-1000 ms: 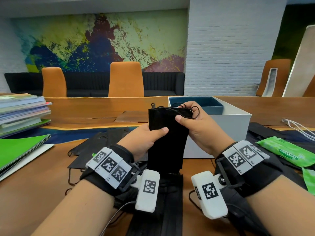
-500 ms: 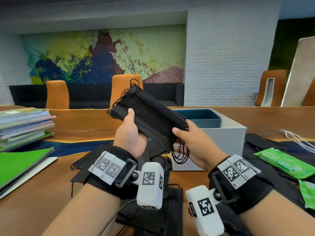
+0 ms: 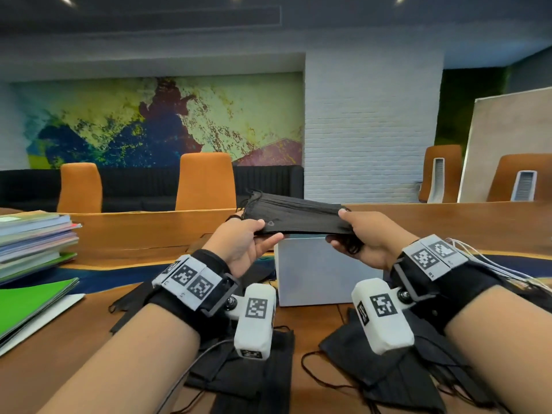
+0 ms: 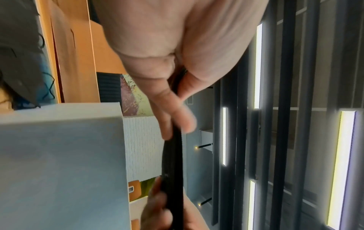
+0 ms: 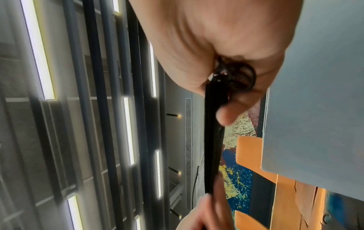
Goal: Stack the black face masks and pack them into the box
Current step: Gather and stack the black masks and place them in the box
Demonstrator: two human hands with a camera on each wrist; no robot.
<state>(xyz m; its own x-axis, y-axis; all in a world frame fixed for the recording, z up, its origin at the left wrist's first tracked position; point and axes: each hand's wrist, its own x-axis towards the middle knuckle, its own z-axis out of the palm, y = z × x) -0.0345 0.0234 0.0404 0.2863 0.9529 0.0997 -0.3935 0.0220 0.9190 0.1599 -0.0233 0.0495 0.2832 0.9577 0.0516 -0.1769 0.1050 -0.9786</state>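
I hold a flat stack of black face masks (image 3: pixel 294 215) level in the air, just above the white box (image 3: pixel 316 271). My left hand (image 3: pixel 251 237) pinches its left end, thumb on top. My right hand (image 3: pixel 355 234) pinches the right end with the ear loops bunched in the palm. In the left wrist view the mask stack (image 4: pixel 173 163) shows edge-on between thumb and fingers, beside the box (image 4: pixel 59 163). The right wrist view shows the stack (image 5: pixel 212 140) edge-on and the box wall (image 5: pixel 315 93). Loose black masks (image 3: pixel 385 372) lie on the wooden table (image 3: pixel 59 348) under my wrists.
A pile of books (image 3: pixel 33 237) and a green folder (image 3: pixel 30 306) occupy the left of the table. White cords (image 3: pixel 490 261) lie at the right. Orange chairs (image 3: pixel 206 180) stand behind the table. More loose masks (image 3: pixel 248 380) lie near the front edge.
The mask stack was upright in front of the box, then tilted; now both hands hold it level, lengthwise, over the box top. The head view has risen.
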